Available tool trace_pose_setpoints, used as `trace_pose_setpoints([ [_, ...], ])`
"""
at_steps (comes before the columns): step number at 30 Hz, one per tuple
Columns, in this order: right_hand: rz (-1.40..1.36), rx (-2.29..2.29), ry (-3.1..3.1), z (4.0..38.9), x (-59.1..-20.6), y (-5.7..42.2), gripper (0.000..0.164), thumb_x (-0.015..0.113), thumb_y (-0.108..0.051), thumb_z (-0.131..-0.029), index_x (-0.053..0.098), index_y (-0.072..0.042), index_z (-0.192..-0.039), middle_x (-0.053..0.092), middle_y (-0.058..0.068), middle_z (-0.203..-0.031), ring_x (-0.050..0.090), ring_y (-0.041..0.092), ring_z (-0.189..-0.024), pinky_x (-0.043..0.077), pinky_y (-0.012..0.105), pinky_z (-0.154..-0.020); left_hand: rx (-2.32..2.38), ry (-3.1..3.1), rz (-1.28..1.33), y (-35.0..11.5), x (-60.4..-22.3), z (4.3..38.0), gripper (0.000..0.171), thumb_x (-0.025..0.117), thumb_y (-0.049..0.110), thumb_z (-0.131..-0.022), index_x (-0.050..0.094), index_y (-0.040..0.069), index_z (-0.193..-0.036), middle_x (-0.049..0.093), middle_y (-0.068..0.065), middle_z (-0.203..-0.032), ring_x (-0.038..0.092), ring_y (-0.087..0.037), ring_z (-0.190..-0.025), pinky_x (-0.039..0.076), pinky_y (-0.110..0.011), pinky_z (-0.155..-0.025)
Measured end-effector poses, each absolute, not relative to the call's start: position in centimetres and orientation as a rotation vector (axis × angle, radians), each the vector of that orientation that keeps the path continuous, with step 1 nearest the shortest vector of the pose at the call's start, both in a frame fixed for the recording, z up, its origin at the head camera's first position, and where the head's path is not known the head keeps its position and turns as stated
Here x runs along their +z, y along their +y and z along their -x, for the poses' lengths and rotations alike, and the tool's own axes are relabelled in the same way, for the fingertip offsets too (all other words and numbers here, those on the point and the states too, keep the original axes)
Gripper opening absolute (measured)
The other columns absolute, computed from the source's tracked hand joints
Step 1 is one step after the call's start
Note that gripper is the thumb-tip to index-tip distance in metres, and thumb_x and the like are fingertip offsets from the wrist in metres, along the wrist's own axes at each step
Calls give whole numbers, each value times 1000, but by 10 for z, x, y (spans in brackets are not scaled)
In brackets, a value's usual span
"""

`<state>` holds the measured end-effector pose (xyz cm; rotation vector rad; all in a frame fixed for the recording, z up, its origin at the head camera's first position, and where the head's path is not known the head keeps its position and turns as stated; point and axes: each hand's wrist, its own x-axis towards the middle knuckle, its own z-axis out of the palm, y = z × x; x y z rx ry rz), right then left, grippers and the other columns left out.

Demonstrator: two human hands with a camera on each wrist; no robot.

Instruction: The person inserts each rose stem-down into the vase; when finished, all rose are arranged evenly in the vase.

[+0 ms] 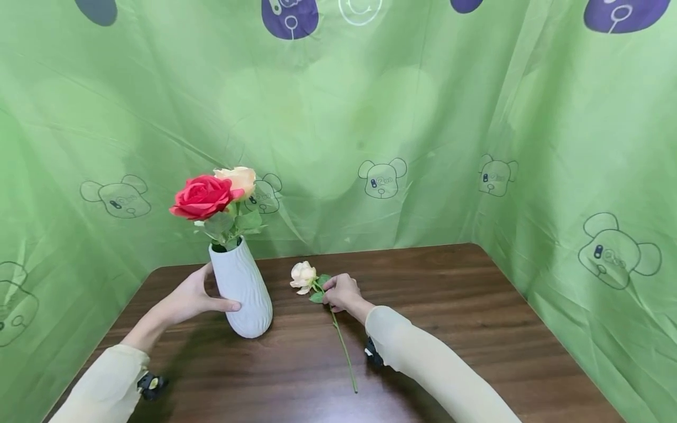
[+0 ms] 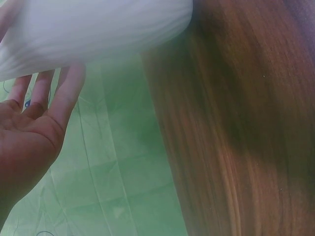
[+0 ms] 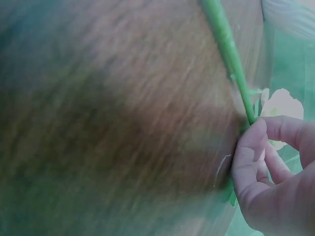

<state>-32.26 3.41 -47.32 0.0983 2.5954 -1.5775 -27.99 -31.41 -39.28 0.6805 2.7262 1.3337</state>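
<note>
My left hand [image 1: 191,298] holds a white ribbed vase [image 1: 247,296] at the left of the table, thumb across its near side. From the vase's mouth rise a red rose [image 1: 202,198] and a cream rose [image 1: 241,178] with green leaves. In the left wrist view, fingers [image 2: 70,91] touch the vase's white side [image 2: 108,29]. A second cream rose [image 1: 304,275] lies right of the vase. Just below its leaves, my right hand [image 1: 344,294] pinches the green stem [image 3: 229,46] between thumb and fingers. The stem's lower end points toward me.
The brown wooden table [image 1: 449,299] has rounded far corners. Behind it and at both sides hangs a green curtain [image 1: 328,129] with bear prints. Each wrist carries a small dark device, such as the one [image 1: 151,386] below the left sleeve.
</note>
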Motion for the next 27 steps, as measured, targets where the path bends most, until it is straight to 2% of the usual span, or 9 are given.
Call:
trace_pose_setpoints([
  [7, -40, -1620, 2504, 323, -473, 39, 22, 78, 8, -75, 74, 0, -95, 67, 6, -64, 59, 11, -48, 57, 31, -47, 1337, 2751, -654, -311, -399, 277, 86, 95, 28, -72, 45, 3, -137, 65, -11, -117, 63, -24, -105, 56, -35, -82],
  [10, -43, -1624, 2520, 324, -467, 43, 21, 78, 8, -75, 75, 0, -94, 68, 10, -64, 60, 13, -48, 56, 31, -47, 1346, 2740, -663, -307, -401, 280, 86, 94, 30, -72, 46, 4, -137, 64, -11, -119, 62, -25, -107, 55, -40, -85],
  [13, -36, -1602, 2532, 324, -462, 44, 21, 79, 6, -76, 76, -1, -95, 71, 15, -69, 62, 16, -51, 56, 30, -48, 1347, 2735, -664, -308, -403, 280, 87, 94, 31, -73, 45, 4, -139, 64, -11, -120, 62, -24, -108, 55, -43, -87],
  [16, 21, -1591, 2502, 323, -458, 40, 22, 78, 4, -77, 76, -1, -98, 72, 16, -74, 65, 16, -55, 57, 29, -51, 1339, 2746, -637, -313, -402, 276, 87, 95, 30, -72, 45, 4, -138, 64, -11, -119, 63, -22, -106, 56, -41, -85],
  [21, 98, -1566, 2530, 321, -447, 36, 23, 78, 1, -77, 77, -4, -99, 72, 7, -72, 64, 17, -56, 57, 30, -53, 1314, 2761, -656, -319, -395, 273, 86, 94, 28, -72, 45, 1, -137, 64, -12, -119, 62, -23, -106, 55, -38, -84],
  [27, 202, -1373, 2784, 321, -439, 43, 21, 80, -8, -75, 81, -14, -95, 74, -6, -82, 65, 9, -77, 54, 29, -77, 1324, 2737, -684, -314, -392, 279, 87, 94, 29, -74, 43, 2, -140, 63, -13, -122, 60, -27, -110, 55, -39, -86],
])
